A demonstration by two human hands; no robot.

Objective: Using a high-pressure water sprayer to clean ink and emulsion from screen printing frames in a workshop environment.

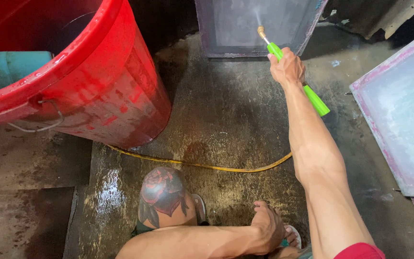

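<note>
Green plastic spray wand with a brass nozzle, clenched in the right hand, arm stretched toward the far edge of the wet concrete floor. Nozzle aimed at a grey mesh screen in a purple-stained frame propped upright at that far edge; fine mist visible just off the tip, against the mesh. Wand tilted, nozzle end up and away, green tail end sticking out below the wrist.

Left hand at the near edge, grip loosely curled over the right knee, holding no tool. Tattooed left knee just beside it, rose design on top, with a pale sandal partly seen between the knees.

Thin yellow hose lying in a shallow curve across the floor, from under the large red plastic barrel to behind the right forearm. Barrel at the far left corner, wet and streaked, wire handle hanging on its side, a teal plastic scoop resting inside at the rim. Second pink-edged screen frame leaning at the right edge, well apart from the one under spray.
</note>
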